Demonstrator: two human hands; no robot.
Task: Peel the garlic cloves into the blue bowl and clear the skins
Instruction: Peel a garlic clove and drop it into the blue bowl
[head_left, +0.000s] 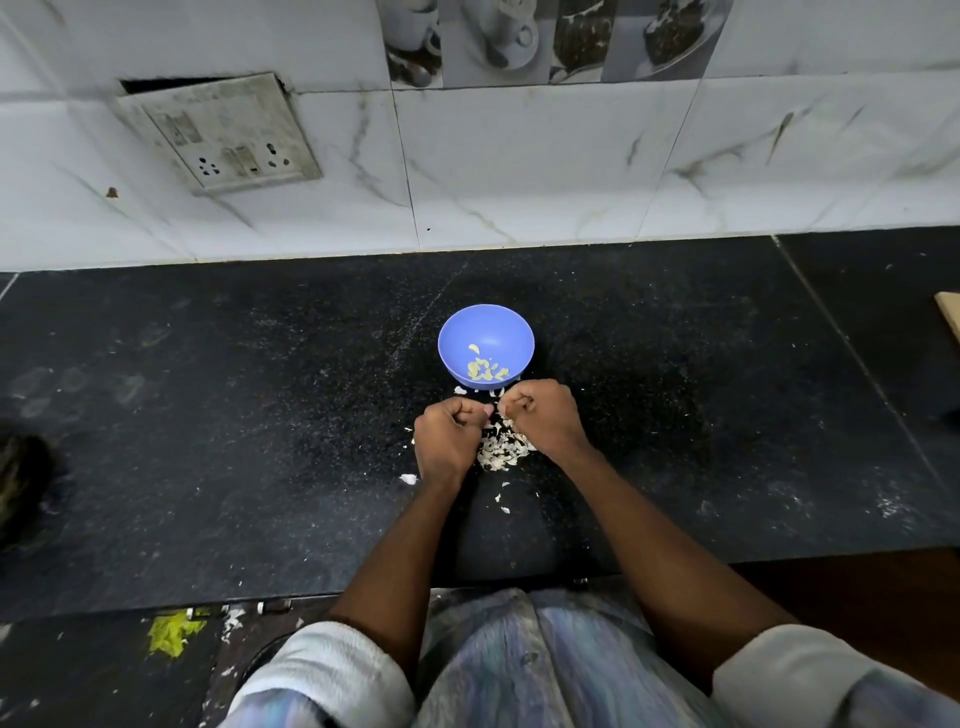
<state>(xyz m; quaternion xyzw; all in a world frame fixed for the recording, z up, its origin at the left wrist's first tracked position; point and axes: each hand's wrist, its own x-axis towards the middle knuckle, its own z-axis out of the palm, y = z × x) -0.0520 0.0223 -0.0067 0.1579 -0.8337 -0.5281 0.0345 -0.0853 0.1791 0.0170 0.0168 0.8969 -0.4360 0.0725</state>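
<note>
- A wall socket plate (218, 132) sat at the upper left of the frame, one only, on the tiled wall.
- The left hand (447, 439), just left of centre, was curled tight; whatever it pinched was too small to make out.
- One blue bowl (485, 345) stood at centre on the black tabletop (208, 415), touching neither hand, with several peeled cloves (485, 369) inside, too clumped to count.
- One heap of skins (501, 447) lay between the two hands, with a few stray flakes around it.
- The right hand (545, 415) was curled likewise, its hold unclear.
- By my judgement peeling was well along; the skins were not yet cleared.
</note>
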